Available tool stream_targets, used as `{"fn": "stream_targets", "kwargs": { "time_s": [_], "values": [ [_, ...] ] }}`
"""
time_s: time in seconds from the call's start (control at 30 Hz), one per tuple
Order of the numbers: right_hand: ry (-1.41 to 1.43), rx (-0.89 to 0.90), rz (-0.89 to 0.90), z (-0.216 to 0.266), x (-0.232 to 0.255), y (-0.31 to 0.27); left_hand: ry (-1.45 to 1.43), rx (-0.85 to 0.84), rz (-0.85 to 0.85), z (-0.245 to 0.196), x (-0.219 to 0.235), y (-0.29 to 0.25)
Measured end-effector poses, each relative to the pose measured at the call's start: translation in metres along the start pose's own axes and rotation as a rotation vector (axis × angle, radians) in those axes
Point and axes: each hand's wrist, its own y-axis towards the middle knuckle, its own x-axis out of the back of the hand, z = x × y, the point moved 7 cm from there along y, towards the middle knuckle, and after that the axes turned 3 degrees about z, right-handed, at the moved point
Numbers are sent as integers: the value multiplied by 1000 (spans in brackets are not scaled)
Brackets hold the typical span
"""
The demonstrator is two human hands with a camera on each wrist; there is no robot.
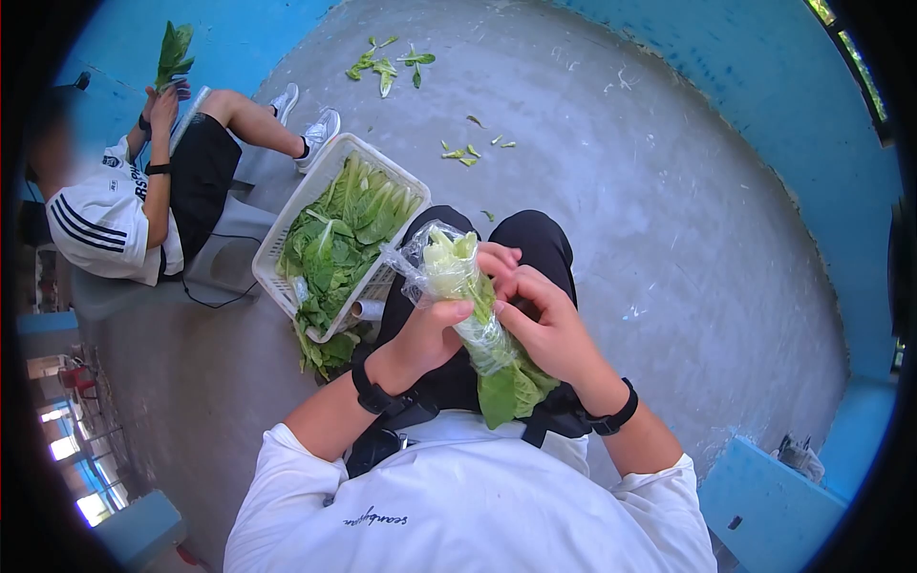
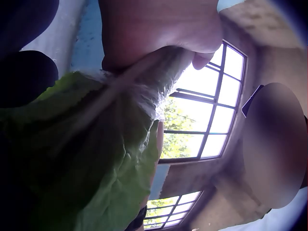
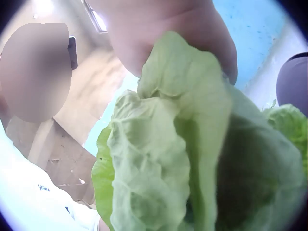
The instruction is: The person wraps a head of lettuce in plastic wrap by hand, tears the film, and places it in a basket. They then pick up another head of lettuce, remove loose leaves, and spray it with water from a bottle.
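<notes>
In the head view, a bundle of leafy greens (image 1: 497, 349) lies slantwise over the lap, its pale stem ends up and its leaf tips toward the shirt. Clear plastic film (image 1: 413, 275) wraps its middle and bunches loosely around the stems. My left hand (image 1: 420, 336) holds the bundle from the left, thumb in front and fingers behind. From the right, my right hand (image 1: 552, 329) grips its side with bent fingers and thumb. Broad leaves (image 2: 72, 154) hang below my left hand in the left wrist view. Crinkled leaves (image 3: 149, 163) cover much of the right wrist view.
A white plastic crate (image 1: 302, 196) of leafy greens (image 1: 330, 253) stands left of my knees, with a whitish roll (image 1: 367, 309) beside its near corner. Another person (image 1: 124, 205) sits at the left, holding greens (image 1: 174, 53). Loose leaves (image 1: 385, 74) lie on the grey floor.
</notes>
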Motion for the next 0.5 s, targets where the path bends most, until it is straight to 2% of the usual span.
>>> {"fn": "stream_targets", "kwargs": {
  "time_s": [0.1, 0.17, 0.27, 0.4, 0.5],
  "values": [
    [70, -178, 29, -2, -2, -8, -9, 39, -41, 9, 10, -3],
    [42, -161, 11, 2, 0, -8, 65, 65, -17, 14, 16, -3],
    [15, -153, -48, 5, 3, -12, 164, 75, -112, 17, 23, -8],
    [34, -50, -120, 6, 8, -13, 31, 116, -126, 5, 3, -10],
    [156, -104, -66, -3, 5, -11, -77, 152, -119, 13, 4, -9]
  ]
}}
